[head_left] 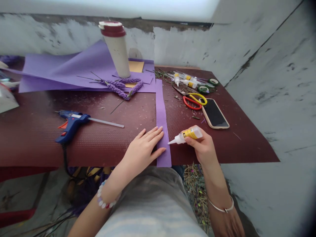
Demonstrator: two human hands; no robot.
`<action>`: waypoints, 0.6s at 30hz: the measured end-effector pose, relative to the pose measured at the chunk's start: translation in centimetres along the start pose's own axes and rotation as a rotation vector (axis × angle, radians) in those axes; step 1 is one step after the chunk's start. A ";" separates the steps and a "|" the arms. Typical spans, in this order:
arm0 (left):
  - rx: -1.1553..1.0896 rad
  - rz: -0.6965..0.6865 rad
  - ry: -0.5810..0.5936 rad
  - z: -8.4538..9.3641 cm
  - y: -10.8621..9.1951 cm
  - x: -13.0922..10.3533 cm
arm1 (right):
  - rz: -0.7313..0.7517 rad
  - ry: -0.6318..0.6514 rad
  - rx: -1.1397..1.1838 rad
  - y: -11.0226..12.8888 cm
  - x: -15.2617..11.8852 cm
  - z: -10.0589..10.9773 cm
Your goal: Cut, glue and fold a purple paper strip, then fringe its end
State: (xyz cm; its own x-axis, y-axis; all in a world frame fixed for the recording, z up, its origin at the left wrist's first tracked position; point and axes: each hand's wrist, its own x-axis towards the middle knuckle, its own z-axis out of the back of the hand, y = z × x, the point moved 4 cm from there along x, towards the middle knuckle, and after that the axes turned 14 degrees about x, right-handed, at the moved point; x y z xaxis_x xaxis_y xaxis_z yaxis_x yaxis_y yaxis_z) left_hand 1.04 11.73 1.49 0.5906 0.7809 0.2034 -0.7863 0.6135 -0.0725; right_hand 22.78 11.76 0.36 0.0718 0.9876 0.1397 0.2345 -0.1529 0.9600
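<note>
A long purple paper strip [161,112] runs from the back of the table to its front edge. My left hand [144,146] lies flat with fingers spread, its fingertips and thumb on the strip. In my right hand [203,144] is a small white glue bottle [191,133] with a yellow label, held tilted. Its narrow nozzle points left and meets the strip's right edge, just beside my left thumb and fingers.
On the dark red table [138,115] are a blue glue gun [74,123], purple flower stems [118,88], a tall cup [117,52], purple sheets [69,69], scissors [192,101], a phone [214,113], more glue bottles [189,83] and green tape rolls [203,89]. A wall stands behind and right.
</note>
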 end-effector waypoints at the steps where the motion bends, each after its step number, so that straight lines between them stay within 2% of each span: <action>1: -0.003 0.002 -0.003 0.0 0.0 0.0 | 0.002 -0.001 0.003 0.0 0.0 0.0; 7: -0.002 0.009 -0.022 -0.1 -0.1 -0.1 | -0.009 -0.006 0.059 0.1 0.1 -0.4; 12: 0.006 0.011 -0.022 -0.2 -0.1 -0.1 | -0.038 0.122 0.015 0.7 -0.2 -0.7; 18: 0.029 0.024 0.003 -0.2 0.0 0.2 | -0.012 0.183 0.015 0.4 0.0 -0.4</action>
State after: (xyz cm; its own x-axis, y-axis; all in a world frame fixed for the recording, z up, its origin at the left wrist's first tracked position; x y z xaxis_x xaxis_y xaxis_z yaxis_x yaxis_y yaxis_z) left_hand 1.14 11.91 1.29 0.5721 0.7958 0.1987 -0.8051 0.5911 -0.0491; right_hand 22.48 11.76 0.89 -0.1088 0.9792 0.1711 0.2485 -0.1399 0.9585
